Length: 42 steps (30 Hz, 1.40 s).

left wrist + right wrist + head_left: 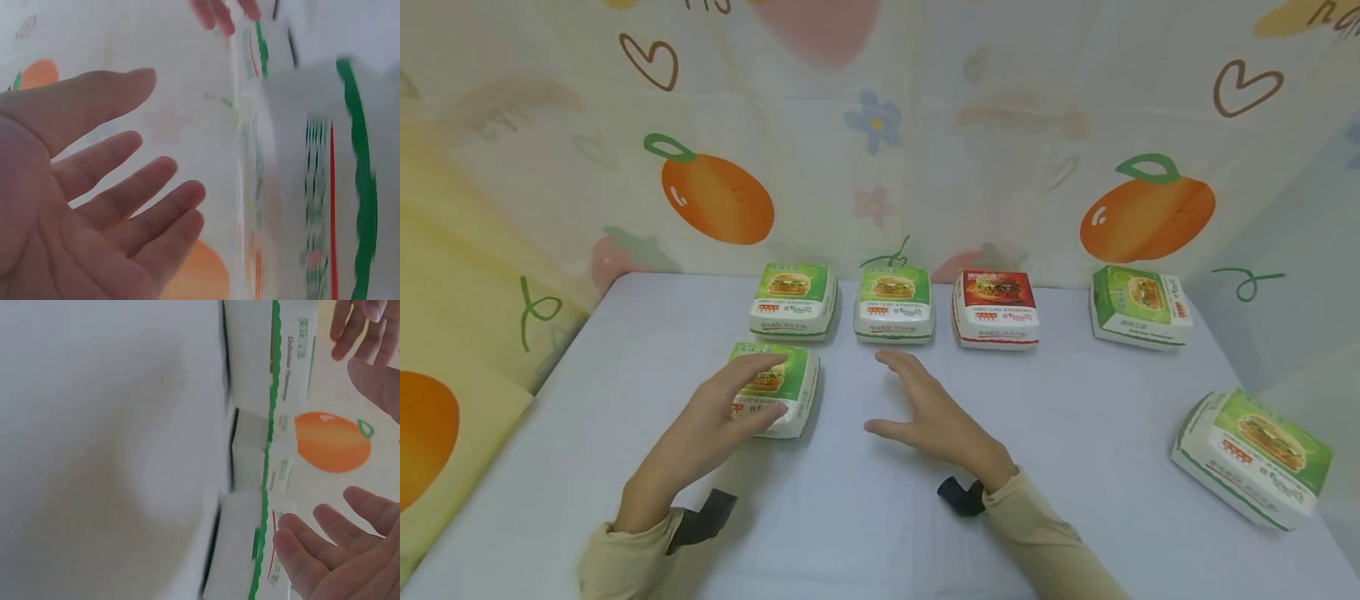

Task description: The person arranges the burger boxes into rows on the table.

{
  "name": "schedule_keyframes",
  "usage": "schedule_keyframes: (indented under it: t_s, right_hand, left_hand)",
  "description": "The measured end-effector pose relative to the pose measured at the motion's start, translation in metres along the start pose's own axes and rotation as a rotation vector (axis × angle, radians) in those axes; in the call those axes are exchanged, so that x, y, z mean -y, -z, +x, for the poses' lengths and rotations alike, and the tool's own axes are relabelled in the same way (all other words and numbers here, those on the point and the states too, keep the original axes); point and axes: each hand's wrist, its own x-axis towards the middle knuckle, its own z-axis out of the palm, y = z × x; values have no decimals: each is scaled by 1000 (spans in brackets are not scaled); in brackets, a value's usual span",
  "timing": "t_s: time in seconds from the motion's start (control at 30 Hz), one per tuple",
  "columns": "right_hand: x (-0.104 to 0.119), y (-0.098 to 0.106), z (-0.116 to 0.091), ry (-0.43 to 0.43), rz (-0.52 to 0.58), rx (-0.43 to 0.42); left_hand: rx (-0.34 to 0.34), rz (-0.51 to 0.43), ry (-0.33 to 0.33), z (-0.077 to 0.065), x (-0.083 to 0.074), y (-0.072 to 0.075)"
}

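My left hand [711, 421] hovers over a green-and-white burger box [793, 408] at the front left, fingers spread and holding nothing. In the left wrist view the same box [312, 187] stands large beside the open palm. My right hand [928, 408] is raised over the white tabletop, thumb and fingers apart with nothing between them. Beyond it stand a second green burger box [895, 312] and a red-topped burger box [996, 312]. Another green burger box [793, 304] sits behind the front left one.
At the right, a green burger box [1138, 308] stands at the back and another [1251, 458] lies angled near the table's right edge. A printed cloth [820, 167] with fruit hangs behind the white table [1060, 433].
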Motion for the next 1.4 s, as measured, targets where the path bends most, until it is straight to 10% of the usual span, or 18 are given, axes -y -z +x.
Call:
schedule_keyframes:
  t_s: [0.9,1.4]
  right_hand:
    - [-46,49,-53,-54,-103,-178]
    - [-57,74,-87,-152,-165,-228]
  left_hand:
    - [104,-130,-220,27,-45,-94]
    - [181,-211,-174,41,-63,-125]
